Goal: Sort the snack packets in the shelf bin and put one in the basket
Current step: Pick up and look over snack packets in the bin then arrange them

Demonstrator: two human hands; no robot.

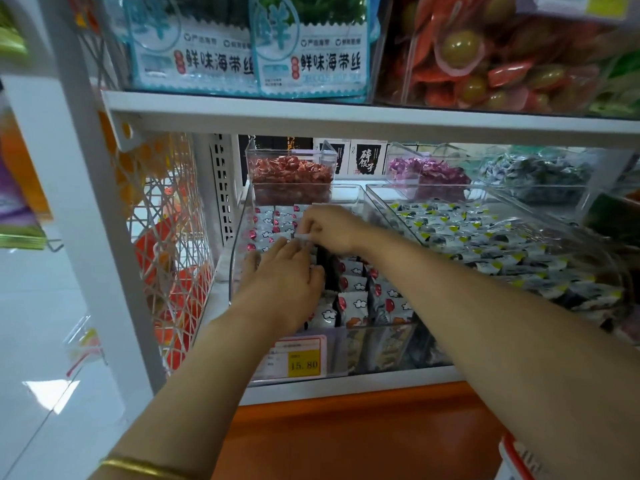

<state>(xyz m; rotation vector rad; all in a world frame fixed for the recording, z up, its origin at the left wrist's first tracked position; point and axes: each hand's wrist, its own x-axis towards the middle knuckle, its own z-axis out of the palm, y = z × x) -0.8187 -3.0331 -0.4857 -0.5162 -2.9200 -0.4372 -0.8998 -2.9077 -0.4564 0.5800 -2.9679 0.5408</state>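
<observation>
Left hand presses snack packets (right hand pinches one) beside bin wall.

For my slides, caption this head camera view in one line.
Left hand and right hand sort snack packets in a clear shelf bin above a price tag.

L hand flat, R hand curled

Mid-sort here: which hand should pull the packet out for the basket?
Right, probably. The right hand pinches a packet by its top edge in the clear bin, while the left hand lies flat across the other packets, steadying them.
</observation>
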